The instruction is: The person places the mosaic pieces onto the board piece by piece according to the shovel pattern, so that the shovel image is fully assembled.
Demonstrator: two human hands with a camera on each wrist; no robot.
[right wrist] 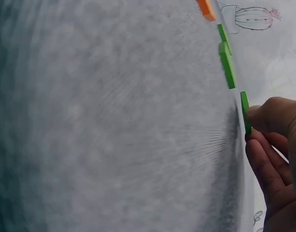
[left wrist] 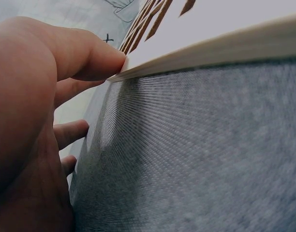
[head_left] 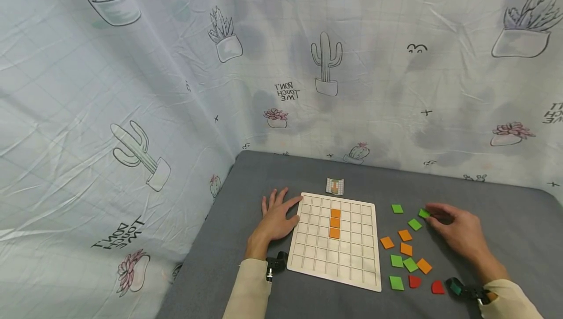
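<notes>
While pinching green tile (head_left: 424, 213) w/ R hand (head_left: 459, 231), approx 2 o'clock of gridded board (head_left: 308, 253), touching board's edge at 10 w/ spread-fingered L hand (head_left: 274, 222). Can see 3 orange tiles (head_left: 335, 223) in col. on board, loose green, orange & red pcs (head_left: 406, 249) from 2 to 4, illegible printed card (head_left: 335, 186) at 12. Can read mirrored "DON'T TOUCH ME" (head_left: 287, 91) on curtain (head_left: 378, 94) at 11.

2 green tiles (head_left: 415, 224) obstruct the space between right fingers (head_left: 441, 207) and board (head_left: 357, 256).
</notes>
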